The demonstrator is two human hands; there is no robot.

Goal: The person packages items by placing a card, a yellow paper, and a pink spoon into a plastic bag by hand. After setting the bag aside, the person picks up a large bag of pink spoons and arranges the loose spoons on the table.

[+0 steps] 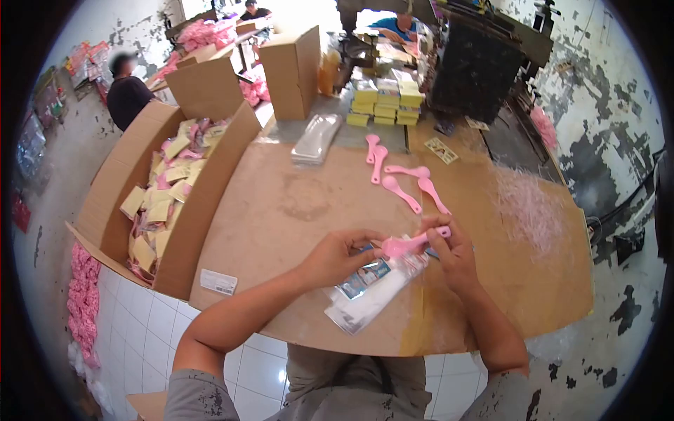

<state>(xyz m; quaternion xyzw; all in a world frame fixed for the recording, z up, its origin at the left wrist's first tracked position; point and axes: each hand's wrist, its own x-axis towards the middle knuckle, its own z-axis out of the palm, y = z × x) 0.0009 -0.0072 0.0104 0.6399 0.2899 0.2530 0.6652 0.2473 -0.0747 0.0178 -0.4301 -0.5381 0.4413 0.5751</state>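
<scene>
1 pink spoon (406, 244), bowl leftward and handle in the right hand (453, 256), slants over clear plastic bags (368, 305)

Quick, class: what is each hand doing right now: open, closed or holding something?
Left hand: fingers curled by the pink spoon; grip cannot be told.
Right hand: closed, holding the pink spoon by its handle.

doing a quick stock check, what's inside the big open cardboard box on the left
The open cardboard box holds a loose heap of pale yellow squares mixed with pink pieces. Whatever lies beneath the top layer is covered.
</scene>
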